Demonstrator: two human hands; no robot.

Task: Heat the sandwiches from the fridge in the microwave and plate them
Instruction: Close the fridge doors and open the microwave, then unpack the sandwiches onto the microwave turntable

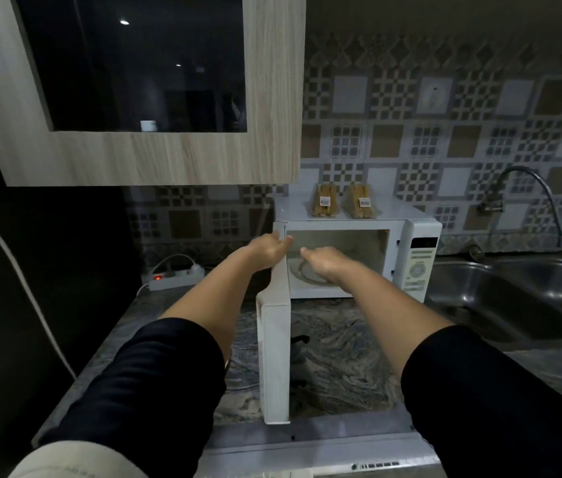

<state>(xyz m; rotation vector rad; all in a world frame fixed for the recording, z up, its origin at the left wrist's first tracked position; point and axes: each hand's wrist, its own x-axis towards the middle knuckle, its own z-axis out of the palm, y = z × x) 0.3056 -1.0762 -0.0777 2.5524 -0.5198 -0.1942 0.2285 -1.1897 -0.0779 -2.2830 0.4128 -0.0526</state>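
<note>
Atop the microwave [414, 236], two wrapped sandwiches [343, 201]; door [274, 339] swung open; left hand [267, 250] touching its top edge, right hand [321, 263] relaxed, empty.

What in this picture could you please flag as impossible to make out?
- Head view: labels on the two sandwiches atop the microwave, too small to read.
- Panel text on the microwave, too small and blurred.
- Turntable, partly covered by the right hand.
- Left hand: its fingertips reach the open door top, and any grip there is unclear.
- Sink, cut off by the right edge.
</note>
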